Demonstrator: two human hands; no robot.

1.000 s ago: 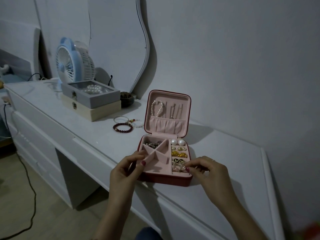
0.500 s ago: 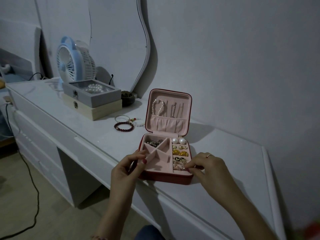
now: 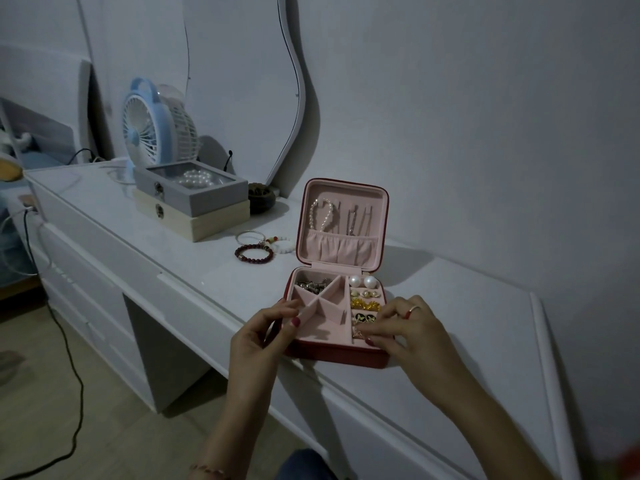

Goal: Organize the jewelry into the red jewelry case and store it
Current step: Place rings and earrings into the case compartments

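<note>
Leftmost, standing at the far end of the dresser (image 3: 104, 216): a fan (image 3: 157, 133) behind two stacked boxes (image 3: 194, 206), the upper one showing pearls through its lid. Lying loose further right, well apart from the case (image 3: 337, 292): three bracelets (image 3: 263, 245), not yet packed. Sitting open near the dresser's front edge, lid upright, with a pearl strand (image 3: 322, 216) and thin pieces hanging inside it. Steadying the case's left front corner with the left hand (image 3: 258, 341), thumb and forefinger curling toward the rim and divider; whether actually gripping or only touching, impossible to tell. Holding metal bits in the far left compartment, the other divided sections looking bare. Filling the right-hand slots with earrings (image 3: 363, 296): pearls, then gold and dark studs. Pinching something small and gold at the nearest slot with the right hand (image 3: 412, 337), thumb and forefinger pressed together, a ring showing on one finger. Risking, probably, a dropped or flicked earring off the dresser's edge to the floor if the pinch slips, or a tilted case if the left hand pushes too hard so close to the edge. Hiding the pinched piece and the nearest slot beneath the fingertips; dim light blurring the small studs; forearms cut off at the bottom edge.
</note>
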